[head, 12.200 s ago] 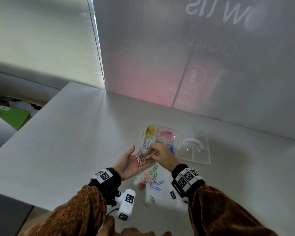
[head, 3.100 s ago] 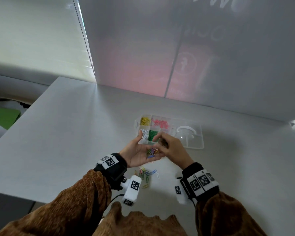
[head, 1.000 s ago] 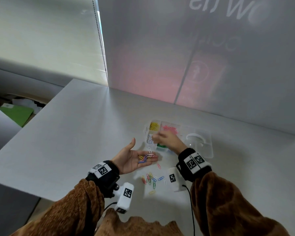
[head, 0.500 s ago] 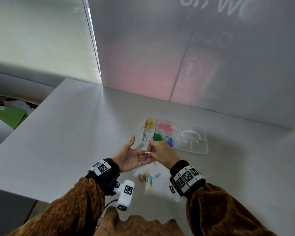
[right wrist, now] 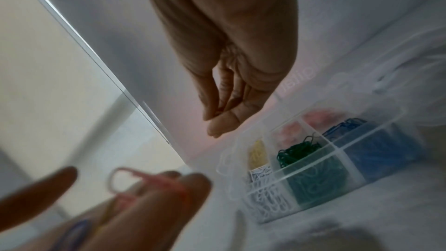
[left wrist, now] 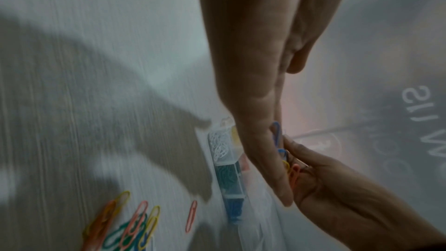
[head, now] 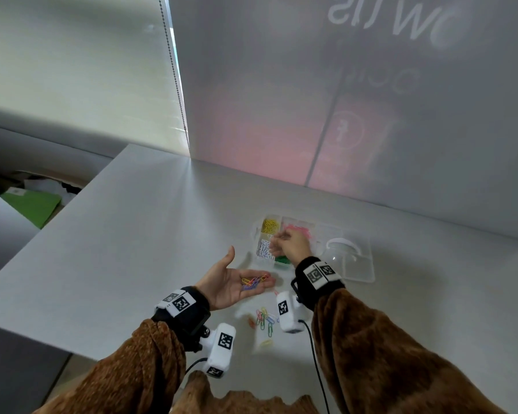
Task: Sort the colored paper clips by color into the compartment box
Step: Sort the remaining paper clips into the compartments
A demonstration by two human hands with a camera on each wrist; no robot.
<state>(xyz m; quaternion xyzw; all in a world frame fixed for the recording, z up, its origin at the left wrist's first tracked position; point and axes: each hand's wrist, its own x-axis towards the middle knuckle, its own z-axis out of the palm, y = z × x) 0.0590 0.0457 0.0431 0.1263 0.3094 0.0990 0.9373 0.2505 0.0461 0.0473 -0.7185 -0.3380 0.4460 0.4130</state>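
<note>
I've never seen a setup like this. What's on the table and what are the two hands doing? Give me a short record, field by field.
Box: clear plastic compartment box, open, holding yellow, pink, white, green and blue clips in separate compartments
Left hand: palm up, carrying a few mixed coloured paper clips
Right hand: over the box, fingertips pinched; any clip is too small to tell
Table: white table, loose pile of unsorted clips near the wrists

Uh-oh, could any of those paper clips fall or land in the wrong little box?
Maybe. The left hand lies flat and open with loose clips on its palm; a tilt could spill them. The right hand hovers where the yellow, white and pink compartments meet, so a dropped clip might land in a neighbouring one.
</note>
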